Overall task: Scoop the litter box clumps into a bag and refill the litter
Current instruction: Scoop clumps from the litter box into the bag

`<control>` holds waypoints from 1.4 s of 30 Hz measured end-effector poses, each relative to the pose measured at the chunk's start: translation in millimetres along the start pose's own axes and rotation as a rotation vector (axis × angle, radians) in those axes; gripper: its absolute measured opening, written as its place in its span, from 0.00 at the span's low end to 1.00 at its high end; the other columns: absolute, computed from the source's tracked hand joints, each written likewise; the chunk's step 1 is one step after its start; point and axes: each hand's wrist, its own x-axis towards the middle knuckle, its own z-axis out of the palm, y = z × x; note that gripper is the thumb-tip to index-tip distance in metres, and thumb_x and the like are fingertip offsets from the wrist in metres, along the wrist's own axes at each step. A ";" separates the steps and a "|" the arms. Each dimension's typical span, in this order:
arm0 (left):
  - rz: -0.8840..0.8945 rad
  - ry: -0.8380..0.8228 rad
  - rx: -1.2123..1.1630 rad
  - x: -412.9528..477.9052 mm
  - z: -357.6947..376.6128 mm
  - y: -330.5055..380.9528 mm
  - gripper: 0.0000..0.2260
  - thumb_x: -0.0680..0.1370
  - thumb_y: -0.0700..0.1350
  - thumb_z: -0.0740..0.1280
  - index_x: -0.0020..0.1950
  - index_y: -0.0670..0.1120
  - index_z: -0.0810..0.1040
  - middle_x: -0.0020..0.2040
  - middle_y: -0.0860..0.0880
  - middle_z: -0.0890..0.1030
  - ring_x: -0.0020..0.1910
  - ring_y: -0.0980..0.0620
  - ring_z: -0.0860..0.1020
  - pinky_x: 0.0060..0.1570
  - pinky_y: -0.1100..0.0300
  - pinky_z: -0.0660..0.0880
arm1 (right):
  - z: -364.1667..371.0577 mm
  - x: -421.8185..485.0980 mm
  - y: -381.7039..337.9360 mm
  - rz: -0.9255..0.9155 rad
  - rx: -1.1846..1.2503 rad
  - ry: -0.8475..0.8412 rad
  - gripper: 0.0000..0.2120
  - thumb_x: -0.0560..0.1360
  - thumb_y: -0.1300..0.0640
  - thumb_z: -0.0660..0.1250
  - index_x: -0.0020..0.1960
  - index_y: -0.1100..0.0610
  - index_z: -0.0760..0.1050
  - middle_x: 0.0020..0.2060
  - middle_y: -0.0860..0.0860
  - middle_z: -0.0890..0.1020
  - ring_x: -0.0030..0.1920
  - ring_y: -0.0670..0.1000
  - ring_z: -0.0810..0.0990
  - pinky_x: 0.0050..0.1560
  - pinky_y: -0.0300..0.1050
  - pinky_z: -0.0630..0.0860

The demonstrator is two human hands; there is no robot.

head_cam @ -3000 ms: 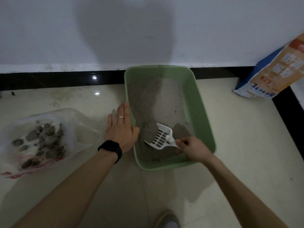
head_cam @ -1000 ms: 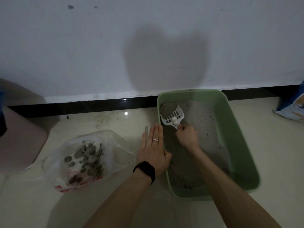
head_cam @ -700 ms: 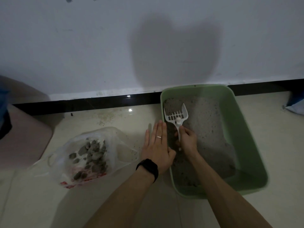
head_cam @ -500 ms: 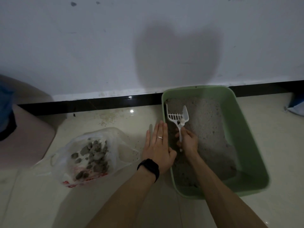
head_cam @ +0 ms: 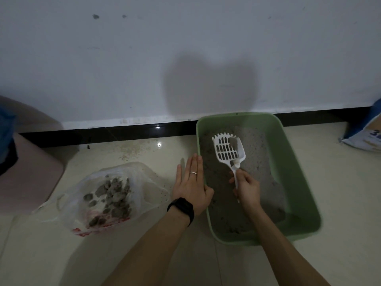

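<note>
litter box held grey litter; plastic bag held clumps. right grip clasped the scoop, head toward the wall; left grip lay flat.

A plain white painted wall carries two small dark marks high up. A glossy black skirting strip runs along its foot, meeting the cream tiled floor. At far left sits a rounded pink object, perhaps a stool, with blue fabric over its edge.
</note>
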 end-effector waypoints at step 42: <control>0.017 -0.043 0.094 -0.5 2.2 -3.6 0.35 0.76 0.56 0.46 0.77 0.45 0.32 0.78 0.48 0.35 0.68 0.54 0.22 0.70 0.48 0.28 | 10.1 -2.5 -15.7 -0.184 -0.182 0.007 0.18 0.83 0.50 0.57 0.41 0.57 0.77 0.28 0.48 0.76 0.24 0.41 0.70 0.24 0.32 0.65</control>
